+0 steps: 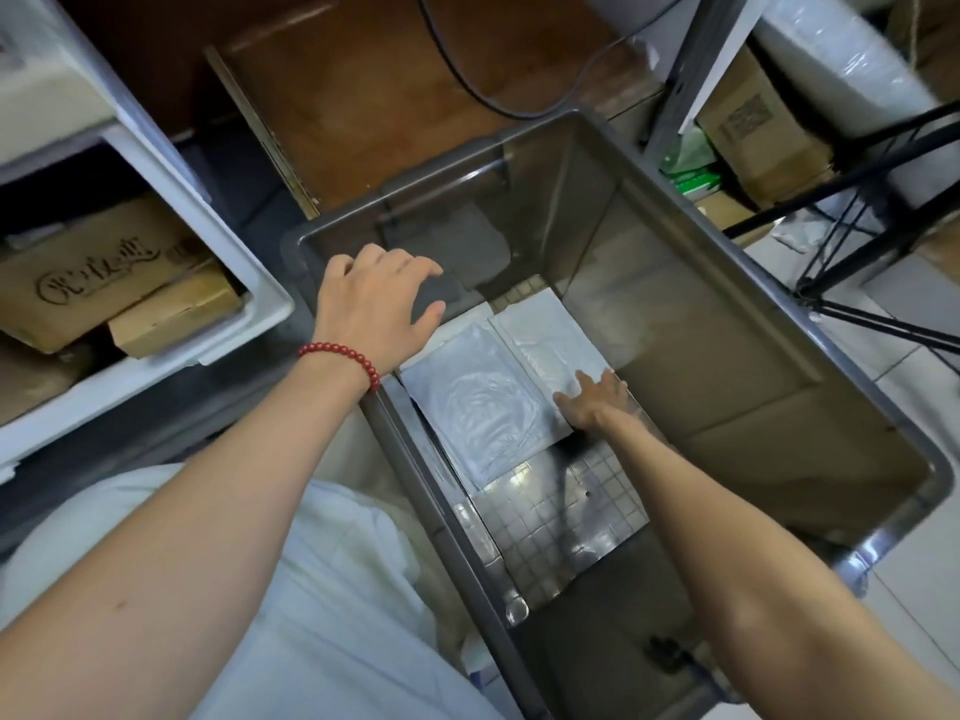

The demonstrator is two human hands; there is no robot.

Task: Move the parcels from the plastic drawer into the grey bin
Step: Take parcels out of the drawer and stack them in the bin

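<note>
The grey bin (pixel 737 324) fills the middle of the view, seen from above. On its bottom lie two white parcels side by side, one (pixel 472 402) nearer the left wall and one (pixel 550 337) to its right, and a dark grey parcel (pixel 452 252) at the far end. My right hand (pixel 592 400) reaches deep into the bin, fingers spread flat on the near edge of the right white parcel. My left hand (pixel 376 298) hovers over the bin's left rim with fingers apart, holding nothing. The white plastic drawer (pixel 228 262) at the left holds cardboard parcels (pixel 98 278).
A brown wooden board (pixel 374 96) and a black cable (pixel 467 80) lie beyond the bin. A metal shelf (pixel 675 90) with cardboard boxes (pixel 753 127) stands at the upper right, beside a black wire frame (pixel 857 241). White tiled floor (pixel 914 397) shows at the right.
</note>
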